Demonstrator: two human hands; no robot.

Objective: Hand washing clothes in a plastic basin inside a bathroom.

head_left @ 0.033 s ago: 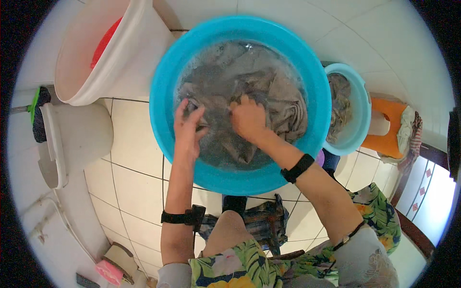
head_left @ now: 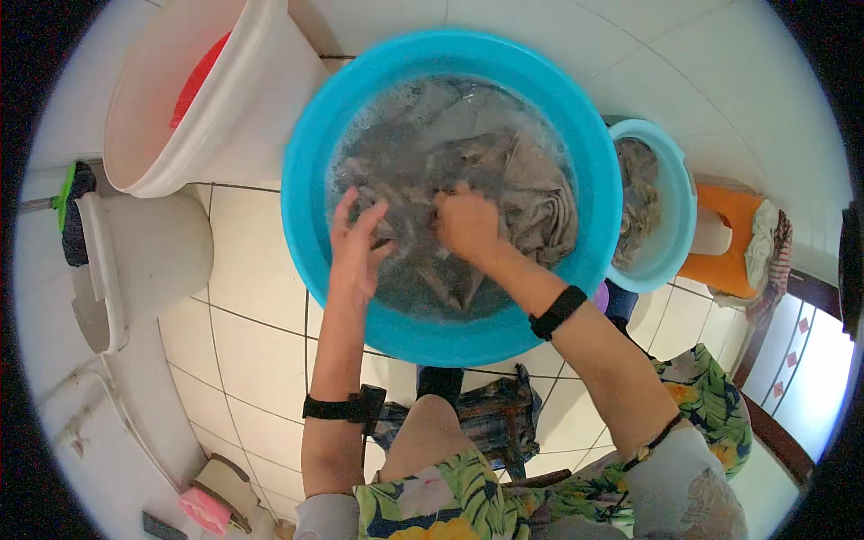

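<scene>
A wide blue basin (head_left: 594,126) holds cloudy, sudsy water with a soaked grey-brown garment (head_left: 540,180) bunched in it. The garment's folds rise above the water on the right; much of the rest lies under the surface. My right hand (head_left: 468,223) is closed in a fist on the cloth near the basin's middle, its fingertips partly hidden. At the left side my left hand (head_left: 355,238) has its fingers apart and curved, with wet cloth beside and beneath them. Whether those fingers press on the cloth is hard to see.
A smaller light-blue basin (head_left: 681,216) with wet cloth stands at the right, beside an orange stool (head_left: 720,256) with fabric on it. A large white tub (head_left: 261,108) and a smaller white bin (head_left: 162,243) stand at the left. Dark fabric (head_left: 495,418) lies below the basin.
My right hand has shifted very slightly, and the cloth and water around it have moved a little. My left hand keeps nearly the same place, a touch lower.
</scene>
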